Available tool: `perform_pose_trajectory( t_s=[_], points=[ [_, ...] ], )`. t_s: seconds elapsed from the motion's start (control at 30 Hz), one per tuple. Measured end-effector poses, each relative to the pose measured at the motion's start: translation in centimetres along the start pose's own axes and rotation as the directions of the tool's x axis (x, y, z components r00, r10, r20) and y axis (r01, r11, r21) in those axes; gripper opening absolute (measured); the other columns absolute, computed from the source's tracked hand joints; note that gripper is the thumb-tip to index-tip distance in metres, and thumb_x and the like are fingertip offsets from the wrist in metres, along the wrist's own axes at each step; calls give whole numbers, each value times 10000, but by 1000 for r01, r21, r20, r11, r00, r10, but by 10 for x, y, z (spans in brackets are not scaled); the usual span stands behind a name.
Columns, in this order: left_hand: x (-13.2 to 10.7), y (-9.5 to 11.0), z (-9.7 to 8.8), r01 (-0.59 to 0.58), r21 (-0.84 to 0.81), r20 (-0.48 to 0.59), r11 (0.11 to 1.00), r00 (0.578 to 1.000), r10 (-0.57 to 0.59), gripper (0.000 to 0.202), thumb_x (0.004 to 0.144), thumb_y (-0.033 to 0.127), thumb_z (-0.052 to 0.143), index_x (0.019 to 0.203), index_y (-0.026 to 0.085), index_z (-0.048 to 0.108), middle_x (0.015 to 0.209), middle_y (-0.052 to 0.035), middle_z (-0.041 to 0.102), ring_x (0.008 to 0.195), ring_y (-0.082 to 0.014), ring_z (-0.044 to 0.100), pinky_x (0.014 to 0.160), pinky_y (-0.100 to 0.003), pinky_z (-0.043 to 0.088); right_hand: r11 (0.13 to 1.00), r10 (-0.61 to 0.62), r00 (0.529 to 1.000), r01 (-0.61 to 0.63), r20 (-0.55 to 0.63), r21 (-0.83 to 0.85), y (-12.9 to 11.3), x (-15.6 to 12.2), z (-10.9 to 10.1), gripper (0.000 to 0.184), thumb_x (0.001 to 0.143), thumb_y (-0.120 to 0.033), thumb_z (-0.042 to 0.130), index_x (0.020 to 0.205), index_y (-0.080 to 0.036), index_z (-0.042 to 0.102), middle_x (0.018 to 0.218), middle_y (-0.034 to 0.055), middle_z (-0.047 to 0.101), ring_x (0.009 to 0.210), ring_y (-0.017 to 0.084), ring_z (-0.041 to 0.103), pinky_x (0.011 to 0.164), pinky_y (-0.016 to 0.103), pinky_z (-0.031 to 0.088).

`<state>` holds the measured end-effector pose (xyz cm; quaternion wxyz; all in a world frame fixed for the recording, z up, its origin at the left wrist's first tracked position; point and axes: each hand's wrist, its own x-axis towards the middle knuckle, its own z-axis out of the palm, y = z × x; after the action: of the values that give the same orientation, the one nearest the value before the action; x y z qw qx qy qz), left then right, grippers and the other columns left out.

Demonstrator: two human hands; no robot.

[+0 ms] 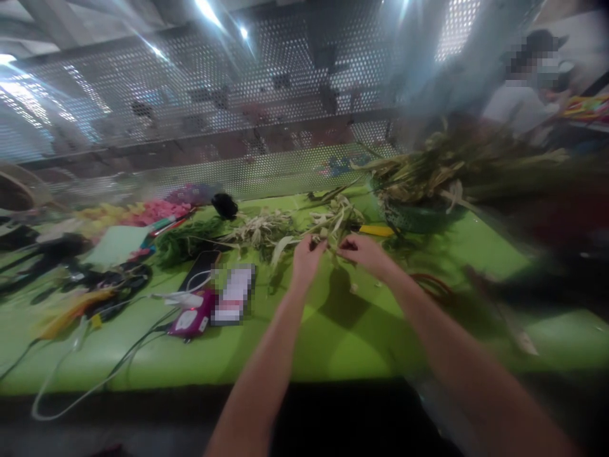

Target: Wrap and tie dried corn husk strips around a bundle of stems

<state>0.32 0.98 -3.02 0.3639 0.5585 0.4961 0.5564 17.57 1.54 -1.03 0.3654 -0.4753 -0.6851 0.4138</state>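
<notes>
My left hand and my right hand are close together above the middle of the table. Both have their fingers pinched on pale green, dry leaf strips that look like corn husk. Blur hides exactly how each fingertip meets them. Left of my hands lies a loose heap of whitish dry strips, beside a bundle of dark green fibre. Just behind my right hand is a yellow handle; what it belongs to is partly covered.
A green basket heaped with dry leaves stands at the back right. To the left lie phones, a magenta device, cables and pink and yellow pieces. A perforated metal screen rises behind the green table. Another person is far right.
</notes>
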Motion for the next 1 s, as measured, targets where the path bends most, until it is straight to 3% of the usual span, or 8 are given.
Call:
perform_pose_trajectory(
  t_s=[0.1,0.2,0.33,0.43,0.57,0.77,0.93,1.0],
  points=[
    [-1,5,-2,-47,189,0,981,999,47,91,795,241,627,841,166,646,793,-17,647,748,-147,539,741,-262,404,991,18,1000,-21,21,134,-9,-4,-3,305,672,-452,738,676,-171,618,536,-26,539,497,95,438,488,239,295],
    [-4,10,1,-150,327,126,933,985,114,44,804,182,587,801,173,629,789,-24,635,767,-160,533,749,-273,396,953,62,998,-62,11,297,-18,-8,-5,315,669,-454,750,727,-167,633,539,-19,565,471,80,419,465,230,276],
    [-7,13,6,-258,329,289,909,943,163,105,802,121,518,751,171,595,785,-33,608,790,-169,522,753,-279,390,908,129,990,-96,-55,407,-21,-9,-7,338,650,-456,764,774,-161,656,525,-21,569,423,60,340,423,231,208],
    [-8,16,7,-242,264,326,934,933,149,118,835,190,502,763,169,593,759,-26,582,758,-162,507,713,-271,382,889,130,989,-85,-68,451,-19,-7,-7,355,623,-449,781,797,-159,673,540,-20,579,427,57,334,421,232,203],
    [-7,15,7,-155,190,266,969,959,101,183,836,336,560,800,164,611,755,-18,593,721,-149,500,697,-268,385,890,99,994,-67,-48,450,-18,-6,-6,387,619,-455,790,859,-164,703,577,-22,594,437,58,334,429,234,217],
    [-5,9,5,-18,44,157,999,988,10,142,801,298,570,803,170,633,743,-5,605,705,-130,507,699,-258,407,899,70,980,20,-188,437,-19,-8,-6,419,764,-584,639,852,-182,713,612,-4,582,527,107,482,502,245,365],
    [-4,5,5,36,-36,120,999,992,-31,138,797,299,575,794,177,640,765,-12,621,721,-128,520,712,-252,427,952,-1,983,57,-183,301,-14,-6,0,343,757,-540,638,735,-199,608,602,-15,558,552,120,530,542,245,417],
    [-4,4,5,38,-43,102,998,994,-33,147,800,316,580,778,181,633,765,-15,619,729,-132,523,710,-250,431,953,30,985,23,-170,303,-11,-4,3,303,745,-503,635,742,-204,590,569,-27,543,512,112,514,513,234,402]
  ],
)
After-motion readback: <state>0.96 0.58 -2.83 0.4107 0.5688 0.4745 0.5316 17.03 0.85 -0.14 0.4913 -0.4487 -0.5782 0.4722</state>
